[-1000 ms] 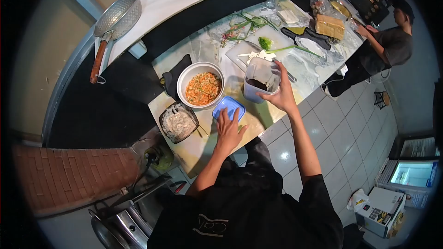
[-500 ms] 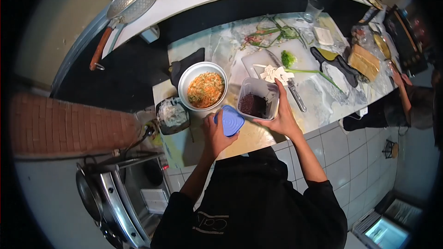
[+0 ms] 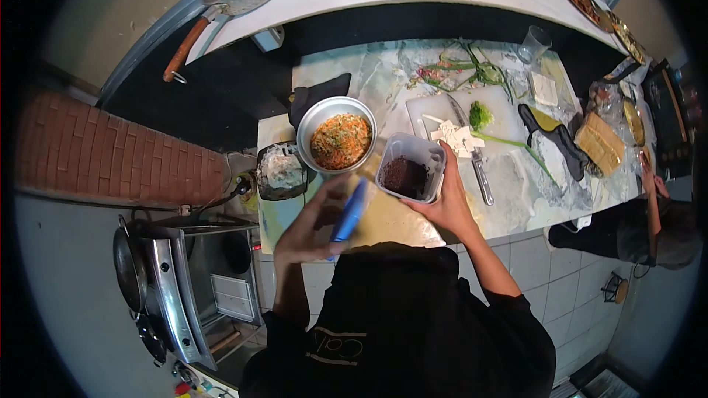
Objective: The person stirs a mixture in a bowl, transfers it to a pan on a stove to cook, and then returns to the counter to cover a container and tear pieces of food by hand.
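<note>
My left hand (image 3: 306, 225) grips the blue plastic lid (image 3: 349, 211) edge-on; my right hand (image 3: 451, 203) clasps the uncovered, clear plastic tub (image 3: 428, 153) of dark granules (image 3: 402, 175) near the round pale bowl (image 3: 308, 121). I judge this lid-and-tub handling; the next move calls for keeping the tub steady

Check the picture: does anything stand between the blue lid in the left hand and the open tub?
Nothing visible does. Only bare tabletop shows between the blue lid, tilted in the left hand, and the tub in the right hand.
</note>
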Motion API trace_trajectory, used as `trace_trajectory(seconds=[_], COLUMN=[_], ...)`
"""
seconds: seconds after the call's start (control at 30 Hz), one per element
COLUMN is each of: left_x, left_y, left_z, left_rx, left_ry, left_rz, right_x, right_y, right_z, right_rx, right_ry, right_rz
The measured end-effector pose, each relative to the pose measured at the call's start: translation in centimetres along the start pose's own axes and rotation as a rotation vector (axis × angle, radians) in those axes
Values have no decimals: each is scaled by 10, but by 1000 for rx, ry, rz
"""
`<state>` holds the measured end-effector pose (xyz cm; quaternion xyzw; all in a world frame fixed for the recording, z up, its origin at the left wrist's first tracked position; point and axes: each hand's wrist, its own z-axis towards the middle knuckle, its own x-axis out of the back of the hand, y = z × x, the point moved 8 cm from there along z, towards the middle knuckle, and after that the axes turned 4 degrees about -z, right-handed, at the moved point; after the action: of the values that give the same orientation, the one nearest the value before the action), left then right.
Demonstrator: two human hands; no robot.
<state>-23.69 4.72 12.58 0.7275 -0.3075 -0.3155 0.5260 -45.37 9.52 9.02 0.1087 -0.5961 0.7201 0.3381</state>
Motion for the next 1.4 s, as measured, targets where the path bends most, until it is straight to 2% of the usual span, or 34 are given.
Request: trace_trajectory(seconds=[0.03, 0.1, 0.13, 0.17, 0.2, 0.23, 0.27, 0.3, 0.37, 0.4, 0.43, 0.47, 0.5, 0.57, 0.6, 0.73, 0.8, 0.9, 0.97, 1.0, 1.03, 1.1, 1.13, 1.27, 1.4], left_x=[3, 5, 2, -2, -7, -10, -7, -5, -15, -20, -28, -31, -34, -40, -40, -39, -38, -35, -32, -31, -30, -10, -5, 6, 4], left_y=[8, 32, 35, 42, 48, 46, 48, 52, 56, 60, 65, 59, 59, 54, 57, 49, 37, 34, 39, 38, 32, 14, 7, -6, -19], left_z=[6, 19, 28, 36, 44, 56, 64, 68, 82, 85, 87, 90, 93, 95, 94, 89, 97, 95, 90, 88, 87, 90, 91, 87, 88], left_rx=[-149, -402, -410, -457, -501, -504, -623, -741, -735, -828, -922, -858, -862, -901, -985, -970, -719, -636, -609, -585, -582, -496, -452, -434, -351], left_ry=[-91, 1, 15, -21, -60, -58, 27, 109, 82, 88, 92, 109, 99, 88, 101, 97, 48, 65, 81, 100, 99, 218, 289, 330, 287], left_rz=[-185, -115, -109, -257, -408, -408, -356, -303, -284, -145, -3, -133, -134, 24, 240, 324, 313, 444, 504, 567, 563, 288, 293, 254, 214], right_x=[4, 8, 15, 32, 41, 44, 54, 58, 65, 64, 60, 59, 57, 43, 37, 26, 25, 34, 38, 36, 34, 30, 27, 20, 17], right_y=[-3, -7, -8, -13, -16, -14, -19, -23, -46, -51, -55, -66, -74, -67, -64, -54, -52, -52, -54, -53, -50, -48, -46, -48, -50], right_z=[1, 6, 8, 12, 13, 11, 15, 18, 28, 31, 34, 38, 41, 44, 45, 47, 46, 46, 42, 39, 35, 32, 31, 30, 29], right_rx=[21, 28, 25, 34, 35, 32, 84, 81, 103, 133, 130, 184, 241, 229, 199, 186, 176, 160, 204, 199, 193, 193, 180, 172, 159], right_ry=[-3, -149, -267, -271, -389, -506, -407, -405, -355, -348, -338, -289, -242, -280, -301, -313, -321, -276, -258, -261, -230, -198, -201, -248, -313], right_rz=[-4, -105, -170, -166, -296, -430, -396, -401, -32, 52, 46, 42, 40, 44, 85, 121, 139, 159, -38, -38, -82, -128, -129, -124, -100])
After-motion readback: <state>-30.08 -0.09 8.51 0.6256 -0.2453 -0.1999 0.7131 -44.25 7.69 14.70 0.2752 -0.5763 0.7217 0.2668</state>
